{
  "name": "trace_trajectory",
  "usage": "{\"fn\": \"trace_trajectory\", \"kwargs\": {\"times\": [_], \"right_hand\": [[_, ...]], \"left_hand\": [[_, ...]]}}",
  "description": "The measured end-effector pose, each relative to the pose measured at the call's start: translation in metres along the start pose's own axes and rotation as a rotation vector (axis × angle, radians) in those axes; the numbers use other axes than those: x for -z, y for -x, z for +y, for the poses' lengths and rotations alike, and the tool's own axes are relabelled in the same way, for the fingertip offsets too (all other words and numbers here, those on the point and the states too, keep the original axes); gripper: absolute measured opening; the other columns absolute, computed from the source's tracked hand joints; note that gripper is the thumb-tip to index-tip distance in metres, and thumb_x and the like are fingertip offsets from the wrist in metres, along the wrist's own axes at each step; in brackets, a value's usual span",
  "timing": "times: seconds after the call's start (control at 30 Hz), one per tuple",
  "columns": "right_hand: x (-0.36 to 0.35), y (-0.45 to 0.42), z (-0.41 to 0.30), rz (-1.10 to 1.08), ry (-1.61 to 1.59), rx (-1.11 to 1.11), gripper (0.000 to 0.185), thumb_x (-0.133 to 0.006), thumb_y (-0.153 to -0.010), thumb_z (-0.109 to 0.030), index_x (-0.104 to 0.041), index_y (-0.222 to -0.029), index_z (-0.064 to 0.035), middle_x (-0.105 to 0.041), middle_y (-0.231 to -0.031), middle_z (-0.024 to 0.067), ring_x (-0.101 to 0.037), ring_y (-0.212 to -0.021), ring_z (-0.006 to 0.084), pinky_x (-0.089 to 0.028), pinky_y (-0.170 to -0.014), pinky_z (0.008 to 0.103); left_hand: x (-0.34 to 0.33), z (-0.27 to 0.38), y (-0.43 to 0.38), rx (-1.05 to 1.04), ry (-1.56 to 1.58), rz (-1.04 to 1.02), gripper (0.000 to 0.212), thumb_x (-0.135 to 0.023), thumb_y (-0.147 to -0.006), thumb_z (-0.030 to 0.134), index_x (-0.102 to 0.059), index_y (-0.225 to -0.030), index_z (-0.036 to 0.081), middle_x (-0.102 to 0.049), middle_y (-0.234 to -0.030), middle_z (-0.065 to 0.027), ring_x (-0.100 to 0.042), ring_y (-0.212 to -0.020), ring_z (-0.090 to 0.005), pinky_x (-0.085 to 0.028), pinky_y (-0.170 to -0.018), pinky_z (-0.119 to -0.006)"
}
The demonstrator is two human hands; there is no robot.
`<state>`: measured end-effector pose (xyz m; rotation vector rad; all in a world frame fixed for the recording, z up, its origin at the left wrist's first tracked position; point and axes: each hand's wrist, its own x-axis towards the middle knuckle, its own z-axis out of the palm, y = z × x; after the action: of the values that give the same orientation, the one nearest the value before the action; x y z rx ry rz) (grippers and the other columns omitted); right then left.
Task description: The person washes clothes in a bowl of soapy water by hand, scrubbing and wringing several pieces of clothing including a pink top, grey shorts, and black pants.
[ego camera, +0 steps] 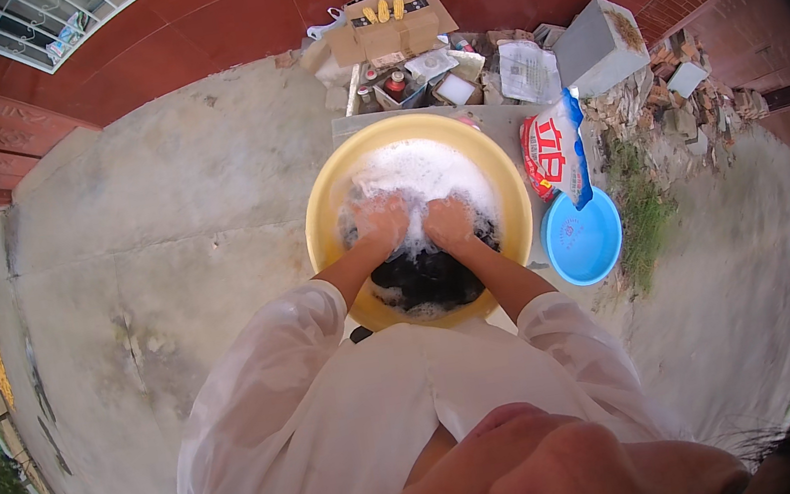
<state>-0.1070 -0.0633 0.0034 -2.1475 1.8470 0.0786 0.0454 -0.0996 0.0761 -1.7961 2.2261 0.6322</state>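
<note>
A large yellow plastic basin (317, 205) stands before me on the concrete. White suds (421, 160) cover its far half, and soaked dark cloth (426, 280) shows in the near half. My left hand (382, 222) is down in the foam at the middle of the basin, against the wet cloth. Beside it, a small gap to the right, my right hand (451, 222) is also in the suds over the cloth. Both hands are wet and foamy. Foam hides their fingers, so whether they grip the cloth is unclear.
Right of the basin are a detergent bag (554, 149) bearing writing and a light-blue plastic basin (583, 239). Beyond stand a cardboard box (403, 35) with corn cobs (383, 11), a crate of bottles (395, 86) and a grey block (595, 52). Rubble (680, 93) lies far right.
</note>
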Motion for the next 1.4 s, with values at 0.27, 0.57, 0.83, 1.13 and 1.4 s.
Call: {"fn": "trace_trajectory", "kwargs": {"times": [0.27,0.57,0.83,1.13,1.4], "right_hand": [[-0.036,-0.025,0.012,0.219,-0.071,-0.064,0.023,-0.053,-0.082,-0.011,-0.066,-0.086,0.0077,-0.065,-0.082,0.0228,-0.064,-0.082,0.0399,-0.050,-0.084,0.0436],[0.103,0.009,-0.009,0.518,-1.495,-0.276,0.041,-0.070,-0.086,-0.035,-0.068,-0.099,0.0046,-0.068,-0.093,0.0067,-0.062,-0.089,0.0158,-0.046,-0.086,0.0312],[0.110,0.098,0.000,0.480,-0.863,-0.037,0.026,-0.067,-0.078,-0.021,-0.068,-0.098,-0.0031,-0.067,-0.083,0.0161,-0.063,-0.075,0.0297,-0.050,-0.075,0.0367],[0.068,0.057,-0.044,0.244,0.044,0.099,0.049,-0.056,-0.084,-0.027,-0.052,-0.128,-0.0069,-0.046,-0.138,0.0194,-0.045,-0.124,0.0437,-0.036,-0.103,0.0535],[0.023,-0.017,-0.012,-0.497,-0.062,-0.195,0.035,-0.048,-0.088,-0.025,-0.066,-0.104,0.0008,-0.059,-0.120,0.0243,-0.044,-0.126,0.0414,-0.032,-0.108,0.0496]], "left_hand": [[0.002,-0.004,-0.035,-0.004,0.138,-0.099,0.044,-0.026,-0.099,0.030,-0.059,-0.123,0.014,-0.056,-0.133,-0.0126,-0.050,-0.125,-0.0329,-0.027,-0.107,-0.054],[0.043,-0.040,-0.038,-0.023,1.007,0.107,0.041,-0.062,-0.081,0.045,-0.072,-0.074,0.006,-0.069,-0.075,-0.0127,-0.065,-0.074,-0.0221,-0.049,-0.071,-0.036],[0.069,-0.053,0.051,-0.048,0.697,0.342,0.028,-0.068,-0.083,0.028,-0.066,-0.102,0.007,-0.065,-0.087,-0.0121,-0.062,-0.080,-0.0234,-0.048,-0.071,-0.038],[0.000,-0.007,0.042,-0.079,0.046,0.063,0.047,-0.041,-0.096,0.031,-0.046,-0.139,0.013,-0.020,-0.156,-0.0182,-0.020,-0.141,-0.0436,-0.023,-0.105,-0.066],[-0.008,-0.015,-0.030,-0.168,-0.172,-0.145,0.041,-0.036,-0.096,0.026,-0.060,-0.125,0.009,-0.045,-0.141,-0.0172,-0.039,-0.133,-0.0338,-0.035,-0.104,-0.053]]}}
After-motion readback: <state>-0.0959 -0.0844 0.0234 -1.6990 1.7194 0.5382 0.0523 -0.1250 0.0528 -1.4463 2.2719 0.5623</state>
